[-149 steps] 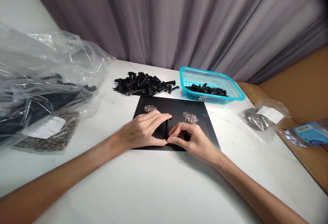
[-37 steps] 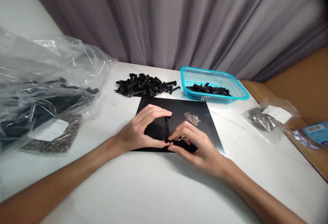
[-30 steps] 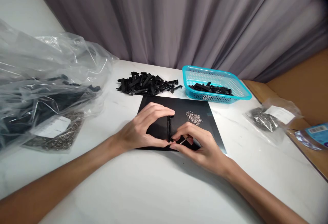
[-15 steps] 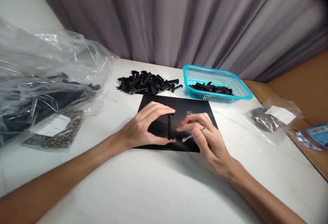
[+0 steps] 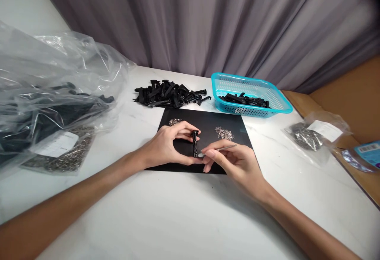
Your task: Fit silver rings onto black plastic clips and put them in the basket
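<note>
- Left hand (image 5: 166, 149): fingers pinched the black plastic part (image 5: 195, 148) end to end, forefinger on top, thumb underneath. The part stood upright over the black mat (image 5: 208, 127), near the mat's front edge.
- Right hand (image 5: 237, 163): fingers clenched on a thin metal tool (image 5: 227, 147). The tool's tip met the lower end of the part.
- On the mat: two small heaps of metal bits, one (image 5: 225, 133) just behind the right hand, the other (image 5: 175, 121) behind the left.
- Behind the mat: a loose pile of black parts (image 5: 170, 93), with a teal basket (image 5: 237, 109) beside it holding more.
- Counter (image 5: 178, 212): a large clear bag (image 5: 53, 93) lay at left and a small bag of metal bits (image 5: 305, 135) at right.
</note>
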A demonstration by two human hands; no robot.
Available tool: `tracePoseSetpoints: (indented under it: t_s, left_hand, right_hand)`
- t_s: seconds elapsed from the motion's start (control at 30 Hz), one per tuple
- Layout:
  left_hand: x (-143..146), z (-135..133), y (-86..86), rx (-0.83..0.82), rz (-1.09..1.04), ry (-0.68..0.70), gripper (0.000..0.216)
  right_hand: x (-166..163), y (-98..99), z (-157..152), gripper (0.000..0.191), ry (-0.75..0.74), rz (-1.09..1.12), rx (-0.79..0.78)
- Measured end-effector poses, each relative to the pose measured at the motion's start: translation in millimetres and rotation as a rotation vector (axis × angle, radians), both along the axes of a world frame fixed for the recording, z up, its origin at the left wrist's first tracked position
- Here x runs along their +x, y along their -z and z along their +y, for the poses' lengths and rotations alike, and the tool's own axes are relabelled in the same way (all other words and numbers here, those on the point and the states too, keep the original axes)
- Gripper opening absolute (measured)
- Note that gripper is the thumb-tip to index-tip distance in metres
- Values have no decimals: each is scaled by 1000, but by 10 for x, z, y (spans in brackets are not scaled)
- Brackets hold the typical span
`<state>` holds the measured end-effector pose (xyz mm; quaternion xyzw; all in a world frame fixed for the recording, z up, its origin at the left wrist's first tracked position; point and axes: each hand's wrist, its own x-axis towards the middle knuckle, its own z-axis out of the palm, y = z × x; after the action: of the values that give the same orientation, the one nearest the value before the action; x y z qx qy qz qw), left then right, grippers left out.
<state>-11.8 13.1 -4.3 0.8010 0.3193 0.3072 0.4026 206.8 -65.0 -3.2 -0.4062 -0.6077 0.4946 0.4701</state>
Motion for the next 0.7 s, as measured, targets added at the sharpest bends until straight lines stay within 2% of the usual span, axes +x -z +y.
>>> tracePoseSetpoints:
  t_s: [0.17, 0.47, 0.7]
  left_hand:
    - [2, 5, 1, 10, 22, -5, 71]
    - [12, -45, 42, 236, -14, -31, 64]
    - [-5, -69, 53, 293, 41, -43, 64]
  right_hand:
    - [-20, 24, 13, 21, -12, 14, -9]
    - [-24, 0, 0, 22, -64, 23, -14]
    - [-19, 55, -11, 23, -108, 23, -25]
